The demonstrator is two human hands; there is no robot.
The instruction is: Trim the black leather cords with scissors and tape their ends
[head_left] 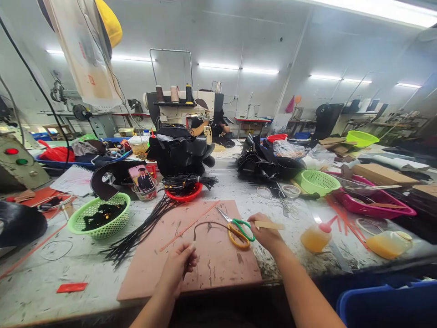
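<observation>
Evidently the left hand (180,259), over the near part of the pink board (150,278), pinches one end of a dark cord (211,222) between thumb and fingers. The cord rises away from that hand, then bends rightward across the board — its long stretch running roughly side to side — and reaches the scissors (232,223) near the board's right edge; whether it passes under them, I cannot tell. Those scissors lie aslant, tips toward the board's far edge, handles toward the right hand (266,231), clearly the nearer one. That hand is curled just off the board's right edge, a tan strip (277,226) across it; its grip cannot be made out. The board lies scuffed on a whitish table (37,300), black cords (146,230) fanning over its left side. Beyond the board — a sewing machine (205,99) and a co-worker's hands.
</observation>
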